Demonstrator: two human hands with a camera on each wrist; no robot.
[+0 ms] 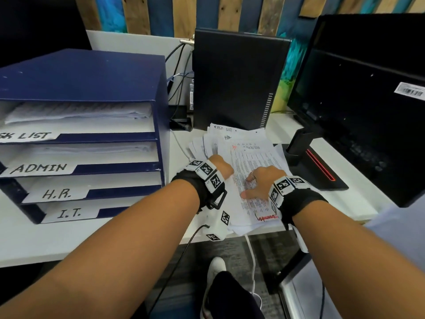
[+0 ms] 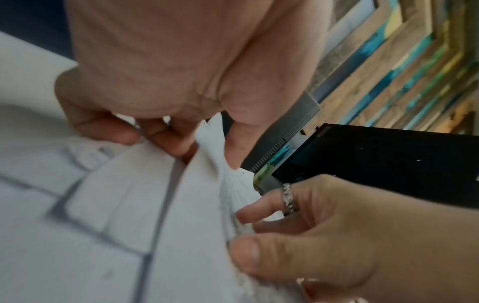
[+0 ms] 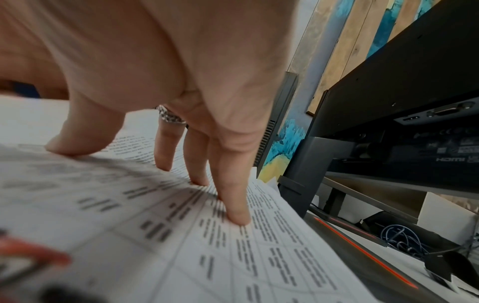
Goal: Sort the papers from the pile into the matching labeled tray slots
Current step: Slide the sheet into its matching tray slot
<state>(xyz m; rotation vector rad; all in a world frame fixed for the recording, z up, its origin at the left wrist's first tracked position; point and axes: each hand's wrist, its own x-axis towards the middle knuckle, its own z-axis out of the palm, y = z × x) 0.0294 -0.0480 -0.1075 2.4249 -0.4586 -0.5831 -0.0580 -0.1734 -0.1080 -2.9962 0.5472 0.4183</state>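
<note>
A loose pile of papers (image 1: 241, 162) lies on the white desk (image 1: 69, 240) near its front edge, between the blue tray rack (image 1: 92, 88) toward the desk's left side and the monitor stand (image 1: 315, 166) toward the right. The top sheet (image 1: 255, 178) is printed in columns of small text with red marks at its top and bottom; sheets fanned out behind it show handwritten headings. The right hand (image 1: 262, 180) rests on the top sheet with thumb and fingers spread, and the right wrist view shows its fingertips (image 3: 237, 219) pressing straight down on the printed page, so this grip is apart and flat on the paper; a ring (image 3: 169, 116) sits on one finger. The left hand (image 1: 219, 169) is at the pile's left edge, and the left wrist view shows its thumb (image 2: 238, 131) and fingers closed on a raised fold of paper, so that grip is clamped on a sheet from the pile. The rack's four slots carry handwritten labels: TASK LIST (image 1: 25, 137), partly cut off, ADMIN (image 1: 41, 168), H.R. (image 1: 57, 193) and I.T. (image 1: 69, 212); the upper two hold papers. A black computer tower (image 1: 236, 81) stands toward the desk's back edge behind the pile, with a dark monitor (image 1: 361, 100) at the right.
</note>
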